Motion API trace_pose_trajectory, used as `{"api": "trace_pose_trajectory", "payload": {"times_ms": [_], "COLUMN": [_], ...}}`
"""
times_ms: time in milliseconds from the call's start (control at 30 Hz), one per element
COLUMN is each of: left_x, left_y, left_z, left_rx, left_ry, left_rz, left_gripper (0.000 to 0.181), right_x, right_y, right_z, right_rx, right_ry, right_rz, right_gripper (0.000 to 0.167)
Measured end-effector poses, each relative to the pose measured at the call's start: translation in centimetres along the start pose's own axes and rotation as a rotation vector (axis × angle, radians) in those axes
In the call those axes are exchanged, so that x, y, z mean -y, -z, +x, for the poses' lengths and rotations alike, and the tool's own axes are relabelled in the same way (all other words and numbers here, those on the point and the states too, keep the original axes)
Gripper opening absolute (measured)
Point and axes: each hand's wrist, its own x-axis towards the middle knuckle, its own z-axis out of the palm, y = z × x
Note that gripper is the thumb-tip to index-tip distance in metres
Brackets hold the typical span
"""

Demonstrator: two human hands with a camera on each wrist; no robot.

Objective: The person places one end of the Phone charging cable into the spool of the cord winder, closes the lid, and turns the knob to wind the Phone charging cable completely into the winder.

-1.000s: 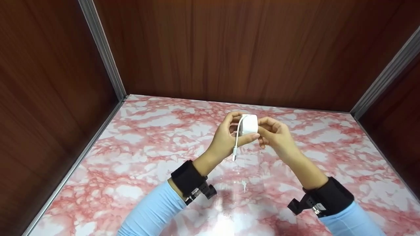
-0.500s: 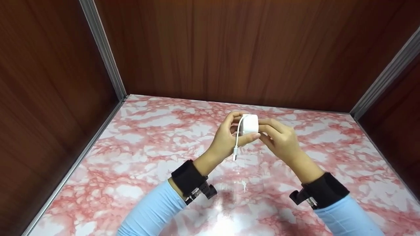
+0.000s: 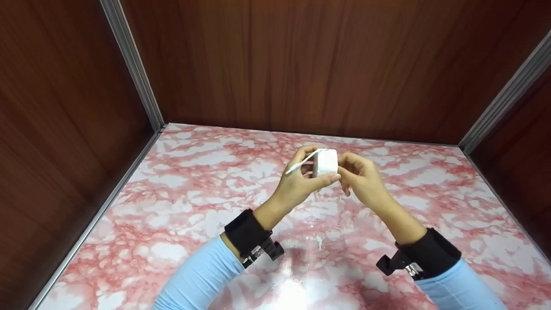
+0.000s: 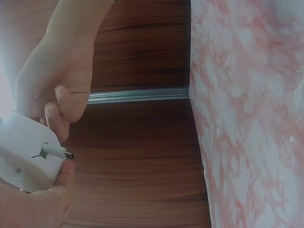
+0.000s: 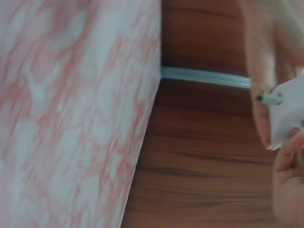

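Observation:
A white block-shaped charger (image 3: 327, 161) is held up above the table in the head view. My left hand (image 3: 292, 185) grips it from the left, thumb along its near lower edge and fingers behind. Its short white cable (image 3: 305, 159) sticks out to the left over this hand. The left wrist view shows the cable's metal connector (image 4: 70, 155) beside the charger's textured face (image 4: 26, 133). Curled thumb and fingers of my right hand (image 3: 366, 181) hold at the charger's right side; what lies between the tips is hidden. The right wrist view catches only part of the charger (image 5: 287, 109).
Below the hands spreads a red-and-white marbled tabletop (image 3: 206, 181). Dark wood panels (image 3: 280, 64) enclose it at the back and both sides, with metal strips (image 3: 133, 64) in the corners. A black camera strap (image 3: 247, 232) circles each wrist.
The cable, which hung straight down past the left thumb, now points left and lies across the back of the left hand. The right hand turned over at the charger's side and back again.

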Motion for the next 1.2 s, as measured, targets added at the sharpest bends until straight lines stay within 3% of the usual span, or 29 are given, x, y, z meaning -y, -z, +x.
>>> {"api": "trace_pose_trajectory", "payload": {"times_ms": [67,167,333,500,767,967,1033,1100,1200], "left_x": [0.1,0.2,0.4,0.2,0.0,0.2,0.2,0.2,0.1], "left_y": [0.0,0.0,0.0,0.1,0.1,-0.1,-0.1,0.0,0.1], "left_z": [0.0,0.0,0.0,-0.1,-0.2,-0.1,-0.1,-0.1,-0.1], "left_rx": [-0.010,-0.031,-0.035,-0.033,-0.028,-0.023,-0.023,-0.026,-0.033], "left_ry": [0.000,-0.003,-0.009,-0.011,-0.039,-0.054,-0.055,-0.055,-0.057], "left_rz": [0.032,0.089,0.120,0.151,0.116,0.131,0.138,0.136,0.131], "left_gripper": [0.061,0.061,0.062,0.064,0.061,0.061,0.061,0.061,0.060], "right_x": [0.6,1.2,1.6,1.0,-0.2,-1.0,-1.1,-0.9,-0.2], "right_y": [-0.1,-0.2,-0.4,-0.3,0.2,0.2,0.1,0.0,0.0], "right_z": [0.1,0.2,0.1,-0.2,-0.4,-0.3,-0.3,-0.4,-0.4], "right_rx": [0.000,-0.011,-0.023,-0.004,-0.056,-0.109,-0.124,-0.128,-0.088], "right_ry": [-0.145,-0.297,-0.381,-0.269,0.155,0.418,0.441,0.389,0.164], "right_rz": [0.131,0.261,0.309,0.184,-0.151,-0.188,-0.189,-0.180,-0.084], "right_gripper": [0.007,0.010,0.010,0.002,0.011,0.028,0.032,0.031,0.017]}}
